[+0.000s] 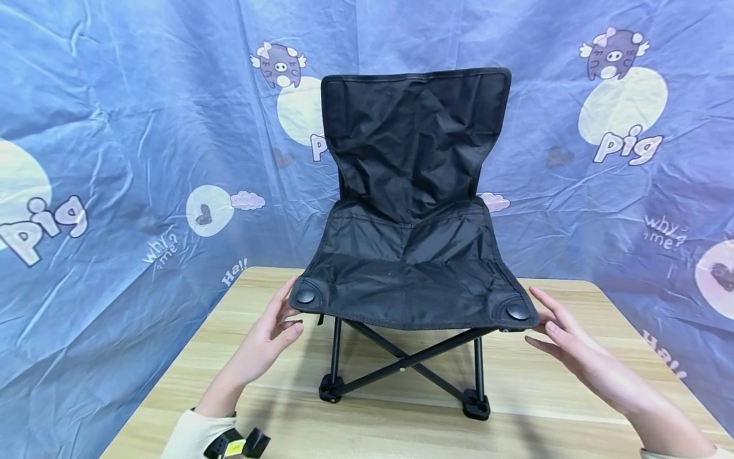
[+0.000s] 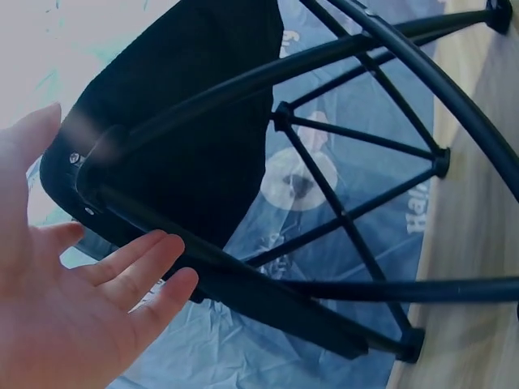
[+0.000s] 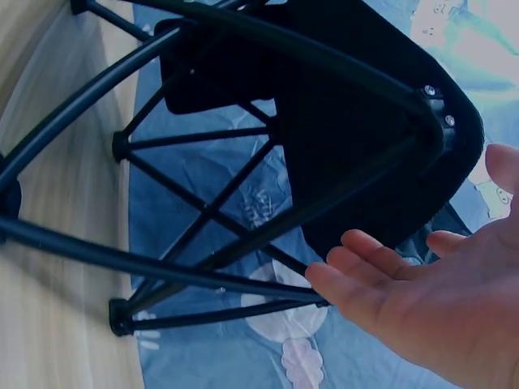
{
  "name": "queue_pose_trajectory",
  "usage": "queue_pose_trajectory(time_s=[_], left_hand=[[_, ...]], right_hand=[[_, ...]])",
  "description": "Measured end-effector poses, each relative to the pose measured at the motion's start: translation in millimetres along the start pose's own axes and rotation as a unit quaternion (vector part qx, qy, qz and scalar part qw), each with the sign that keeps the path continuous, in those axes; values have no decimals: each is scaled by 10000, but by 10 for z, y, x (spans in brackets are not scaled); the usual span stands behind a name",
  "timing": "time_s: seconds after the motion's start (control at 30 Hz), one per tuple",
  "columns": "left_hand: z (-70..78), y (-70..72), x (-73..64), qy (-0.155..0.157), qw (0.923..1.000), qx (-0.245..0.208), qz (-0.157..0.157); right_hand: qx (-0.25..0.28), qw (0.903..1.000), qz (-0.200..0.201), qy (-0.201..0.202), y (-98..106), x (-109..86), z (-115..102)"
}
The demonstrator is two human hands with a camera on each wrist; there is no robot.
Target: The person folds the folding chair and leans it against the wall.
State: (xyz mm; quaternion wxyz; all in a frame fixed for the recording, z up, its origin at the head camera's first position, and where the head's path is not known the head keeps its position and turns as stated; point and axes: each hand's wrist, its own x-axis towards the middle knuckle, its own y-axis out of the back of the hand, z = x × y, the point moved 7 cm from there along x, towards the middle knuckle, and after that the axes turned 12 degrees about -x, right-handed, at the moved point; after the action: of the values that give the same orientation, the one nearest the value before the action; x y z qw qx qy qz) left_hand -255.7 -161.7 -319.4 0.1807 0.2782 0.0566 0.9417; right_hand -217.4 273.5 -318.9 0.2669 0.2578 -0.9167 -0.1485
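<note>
A black folding camp chair (image 1: pixel 407 274) stands unfolded and upright on the wooden table, its backrest (image 1: pixel 415 134) toward the curtain. Crossed metal legs (image 1: pixel 401 366) end in black plastic feet (image 1: pixel 477 405). Beside the seat's front left corner is my left hand (image 1: pixel 269 331), fingers spread and fairly straight; in the left wrist view its fingertips (image 2: pixel 174 247) overlap the frame under the seat. At the front right corner my right hand (image 1: pixel 573 347) has its fingers loosely extended. The right wrist view shows those fingertips (image 3: pixel 353 239) right by the seat's underside. Neither hand grips the chair.
The light wood table (image 1: pixel 275 408) carries the chair and has a back edge close to the blue curtain (image 1: pixel 143 159), which is printed with pigs and words. A black strap device (image 1: pixel 235 443) is on the left wrist over a pale sleeve (image 1: pixel 192 437).
</note>
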Motion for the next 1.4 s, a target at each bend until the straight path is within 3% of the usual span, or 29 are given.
queue_pose_trajectory(time_s=[0.17,0.27,0.5,0.7,0.9,1.03,1.27,1.4], left_hand=[[-17,-38,37,-24,9971,-755,-100],[-6,-50,62,-198,9940,-1063,-133],[35,-77,97,-520,9806,-1863,-304],[10,-87,118,-467,9766,-2097,-128],[-21,-83,122,-482,9730,-2256,113],[-14,-87,117,-554,9697,-2374,161],[8,-99,119,-621,9638,-2575,302],[-1,-104,126,-689,9585,-2736,407]], right_hand=[[596,9978,-209,185,-65,66,-80],[956,9946,-271,300,-92,102,-122],[1467,9881,-282,376,-147,179,-223],[1540,9862,-184,575,-160,217,-239],[2033,9741,-293,944,-173,227,-204],[2211,9693,-269,1047,-176,228,-190],[2873,9498,-190,1226,-204,253,-190],[3057,9437,-98,1258,-218,251,-173]])
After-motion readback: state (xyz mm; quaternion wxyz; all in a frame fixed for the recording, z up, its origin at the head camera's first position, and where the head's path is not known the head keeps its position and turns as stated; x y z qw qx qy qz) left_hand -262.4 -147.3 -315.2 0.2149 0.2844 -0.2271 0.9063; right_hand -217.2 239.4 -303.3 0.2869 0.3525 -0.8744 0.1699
